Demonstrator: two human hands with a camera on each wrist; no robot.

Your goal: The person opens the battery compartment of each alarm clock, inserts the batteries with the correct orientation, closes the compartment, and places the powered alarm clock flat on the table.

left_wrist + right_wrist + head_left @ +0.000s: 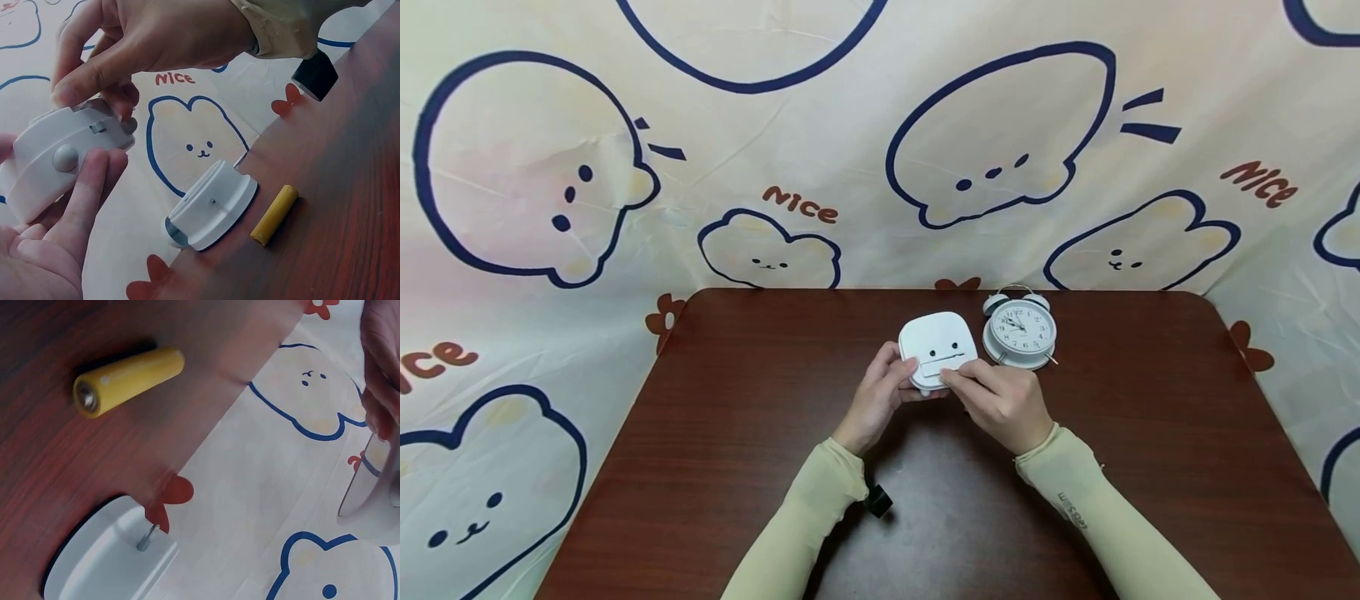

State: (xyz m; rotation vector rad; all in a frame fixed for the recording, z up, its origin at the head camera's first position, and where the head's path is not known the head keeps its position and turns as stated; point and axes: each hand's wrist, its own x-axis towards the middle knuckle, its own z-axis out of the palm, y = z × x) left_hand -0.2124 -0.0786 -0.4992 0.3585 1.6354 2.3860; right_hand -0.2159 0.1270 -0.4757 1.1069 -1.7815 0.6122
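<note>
Left of the white twin-bell alarm clock (pixel 1019 327), the left hand (pixel 877 389) grips a white rounded-square device (pixel 922 332). Its dotted face turns up toward the person; the nearly square body shows no clear long axis. Its narrow panel (pixel 935 367) runs lengthwise toward the clock. The right hand (pixel 1006 406), nearer the clock, brings thumb and forefinger together at the panel's clock-side end; whether they pinch it, I cannot tell. A yellow battery (pixel 275 215) lies beside the clock.

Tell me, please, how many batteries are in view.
1: a yellow battery on the table near the alarm clock, in both wrist views. More may be hidden inside the white device.
</note>
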